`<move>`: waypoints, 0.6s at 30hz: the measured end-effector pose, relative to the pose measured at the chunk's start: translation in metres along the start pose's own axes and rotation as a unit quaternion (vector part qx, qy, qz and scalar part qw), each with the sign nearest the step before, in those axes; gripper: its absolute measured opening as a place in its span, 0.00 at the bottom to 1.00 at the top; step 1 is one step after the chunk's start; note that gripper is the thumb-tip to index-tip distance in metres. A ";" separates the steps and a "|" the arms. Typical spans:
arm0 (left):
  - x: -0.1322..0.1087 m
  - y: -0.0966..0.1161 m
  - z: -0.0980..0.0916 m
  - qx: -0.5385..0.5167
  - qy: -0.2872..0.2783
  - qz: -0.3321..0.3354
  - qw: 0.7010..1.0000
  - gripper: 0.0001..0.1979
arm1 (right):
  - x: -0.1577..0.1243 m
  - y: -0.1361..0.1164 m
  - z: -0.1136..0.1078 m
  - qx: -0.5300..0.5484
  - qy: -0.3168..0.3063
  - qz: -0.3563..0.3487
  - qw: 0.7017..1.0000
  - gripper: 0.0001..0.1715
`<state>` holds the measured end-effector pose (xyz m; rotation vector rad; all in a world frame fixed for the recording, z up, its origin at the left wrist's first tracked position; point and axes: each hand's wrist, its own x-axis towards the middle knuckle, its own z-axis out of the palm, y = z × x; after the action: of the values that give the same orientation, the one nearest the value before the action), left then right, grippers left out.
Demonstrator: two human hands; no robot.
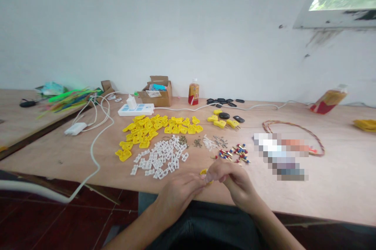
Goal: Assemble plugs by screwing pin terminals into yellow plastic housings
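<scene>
My left hand (179,191) and my right hand (232,179) meet at the near edge of the wooden table (337,179), fingers pinched together on a small yellow plug part (203,172). Just beyond them lie a pile of yellow plug shells (152,128), a heap of white plastic clips (160,158), small metal screws (197,142) and red and blue tipped pins (235,153). Further back are assembled yellow plugs (223,121) with black covers (223,115).
A white power strip (135,109) with cables, a cardboard box (157,92), an orange bottle (193,92) and black parts (223,102) stand along the back. A twisted wire loop (293,132) lies right. A second table (17,120) with coloured items is at left.
</scene>
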<state>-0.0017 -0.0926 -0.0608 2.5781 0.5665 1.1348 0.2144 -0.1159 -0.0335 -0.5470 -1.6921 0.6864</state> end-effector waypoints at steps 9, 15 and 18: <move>-0.006 -0.003 0.002 -0.009 -0.014 -0.008 1.000 0.12 | 0.004 -0.005 -0.002 -0.056 0.080 0.018 0.995 0.09; -0.006 -0.004 0.000 0.004 -0.018 0.003 1.000 0.12 | 0.003 -0.005 -0.003 -0.026 0.090 0.021 0.995 0.07; -0.004 -0.003 0.000 0.011 -0.013 0.013 1.000 0.12 | 0.000 -0.002 -0.003 -0.002 0.061 0.023 0.998 0.08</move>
<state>-0.0052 -0.0916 -0.0647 2.6230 0.5444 1.1078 0.2174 -0.1168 -0.0312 -0.6201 -1.5709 0.6691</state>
